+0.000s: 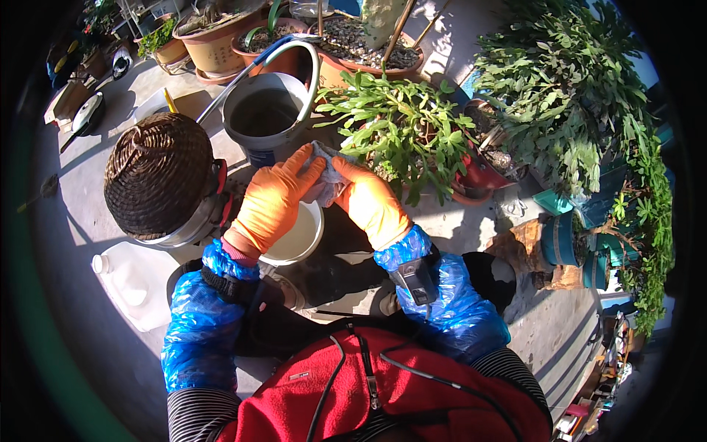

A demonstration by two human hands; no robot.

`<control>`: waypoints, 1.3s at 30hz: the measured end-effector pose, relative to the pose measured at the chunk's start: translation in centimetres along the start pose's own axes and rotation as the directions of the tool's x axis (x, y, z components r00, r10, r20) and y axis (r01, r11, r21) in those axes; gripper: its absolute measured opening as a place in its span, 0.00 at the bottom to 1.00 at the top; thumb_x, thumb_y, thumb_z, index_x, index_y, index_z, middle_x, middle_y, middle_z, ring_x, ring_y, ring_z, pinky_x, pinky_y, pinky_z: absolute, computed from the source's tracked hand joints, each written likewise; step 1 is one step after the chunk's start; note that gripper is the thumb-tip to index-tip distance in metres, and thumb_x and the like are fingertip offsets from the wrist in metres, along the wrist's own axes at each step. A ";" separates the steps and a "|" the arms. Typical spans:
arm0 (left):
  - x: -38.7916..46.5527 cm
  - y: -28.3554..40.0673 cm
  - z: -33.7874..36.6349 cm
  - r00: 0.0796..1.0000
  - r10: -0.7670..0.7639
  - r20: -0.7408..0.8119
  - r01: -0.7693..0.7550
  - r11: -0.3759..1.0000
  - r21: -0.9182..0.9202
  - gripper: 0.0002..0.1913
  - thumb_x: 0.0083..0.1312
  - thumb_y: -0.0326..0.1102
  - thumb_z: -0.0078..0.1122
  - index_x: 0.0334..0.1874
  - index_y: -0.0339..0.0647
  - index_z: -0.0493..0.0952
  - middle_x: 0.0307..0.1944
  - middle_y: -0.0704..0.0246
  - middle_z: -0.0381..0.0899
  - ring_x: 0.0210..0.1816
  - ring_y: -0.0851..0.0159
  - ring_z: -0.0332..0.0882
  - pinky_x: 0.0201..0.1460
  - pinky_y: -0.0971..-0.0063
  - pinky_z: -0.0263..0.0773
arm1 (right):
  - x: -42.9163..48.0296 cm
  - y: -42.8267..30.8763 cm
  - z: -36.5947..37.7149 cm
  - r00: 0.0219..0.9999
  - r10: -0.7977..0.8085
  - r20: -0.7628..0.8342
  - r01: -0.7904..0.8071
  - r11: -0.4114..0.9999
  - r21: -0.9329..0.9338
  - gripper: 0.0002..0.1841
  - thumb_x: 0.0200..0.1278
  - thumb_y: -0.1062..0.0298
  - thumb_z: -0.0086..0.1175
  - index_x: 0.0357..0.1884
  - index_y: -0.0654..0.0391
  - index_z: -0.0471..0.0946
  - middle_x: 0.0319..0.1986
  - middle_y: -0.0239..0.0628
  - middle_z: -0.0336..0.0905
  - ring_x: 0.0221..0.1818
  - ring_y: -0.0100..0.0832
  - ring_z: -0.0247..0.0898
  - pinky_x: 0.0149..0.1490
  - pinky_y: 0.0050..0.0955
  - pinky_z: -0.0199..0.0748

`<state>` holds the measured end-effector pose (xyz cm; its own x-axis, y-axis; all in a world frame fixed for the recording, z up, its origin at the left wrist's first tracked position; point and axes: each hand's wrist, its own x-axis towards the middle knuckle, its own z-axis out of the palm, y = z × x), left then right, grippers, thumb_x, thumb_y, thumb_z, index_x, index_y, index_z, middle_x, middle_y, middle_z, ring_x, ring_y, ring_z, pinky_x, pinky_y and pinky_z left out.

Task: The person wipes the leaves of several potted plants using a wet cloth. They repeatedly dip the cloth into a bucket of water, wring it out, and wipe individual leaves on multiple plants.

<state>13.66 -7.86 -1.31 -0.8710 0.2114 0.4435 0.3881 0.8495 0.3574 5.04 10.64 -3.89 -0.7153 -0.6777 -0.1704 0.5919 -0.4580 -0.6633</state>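
My left hand (270,201) and my right hand (375,204) wear orange rubber gloves, with blue plastic sleeve covers above the wrists. Between them they pinch a crumpled, damp-looking grey cloth (330,168). Whether the cloth wraps anything cannot be seen. Under the hands stands a white bucket (315,237), partly hidden by my left hand. Just beyond the cloth, the fleshy green stems of a potted holiday cactus (411,130) spread out. A larger grey bucket (257,141) with dark contents sits past my left hand.
A tube (316,72) arches over the grey bucket. To the left are a woven basket (157,177), dome up, and a white plastic jug (135,287) on the concrete floor. Large potted plants (218,52) line the back; a bushy plant (552,99) and blue pots (560,240) stand right.
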 end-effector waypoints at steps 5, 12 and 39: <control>-0.2 -0.3 0.3 0.910 -0.405 0.094 0.248 0.348 -0.904 0.37 0.70 0.38 0.67 0.80 0.44 0.63 0.80 0.57 0.60 0.75 0.55 0.67 0.73 0.60 0.68 | -0.4 -0.9 0.9 0.985 -0.145 -0.090 0.150 0.988 0.048 0.16 0.75 0.69 0.56 0.61 0.61 0.80 0.52 0.39 0.86 0.52 0.35 0.83 0.54 0.34 0.83; 0.5 0.0 1.7 0.894 -0.315 0.319 0.225 -0.300 -0.927 0.29 0.77 0.37 0.61 0.78 0.43 0.67 0.69 0.67 0.76 0.67 0.61 0.76 0.72 0.63 0.70 | -1.1 -1.7 2.8 0.988 -0.139 -0.065 0.132 0.986 -0.102 0.18 0.74 0.71 0.57 0.63 0.63 0.78 0.55 0.40 0.84 0.55 0.37 0.82 0.60 0.36 0.81; 1.7 3.4 4.5 0.967 0.253 -0.039 -0.225 0.913 0.341 0.32 0.68 0.35 0.60 0.75 0.38 0.67 0.68 0.48 0.74 0.47 0.48 0.83 0.48 0.59 0.80 | -5.3 2.0 0.7 0.926 -0.183 -0.330 0.200 0.980 0.015 0.14 0.80 0.62 0.51 0.53 0.62 0.81 0.48 0.38 0.84 0.50 0.32 0.81 0.61 0.35 0.77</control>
<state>12.11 -2.43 -3.05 -0.7321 0.4007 0.5510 0.4478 0.8925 -0.0541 10.23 12.91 -3.85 -0.8936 -0.3534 -0.2768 0.4428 -0.5927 -0.6728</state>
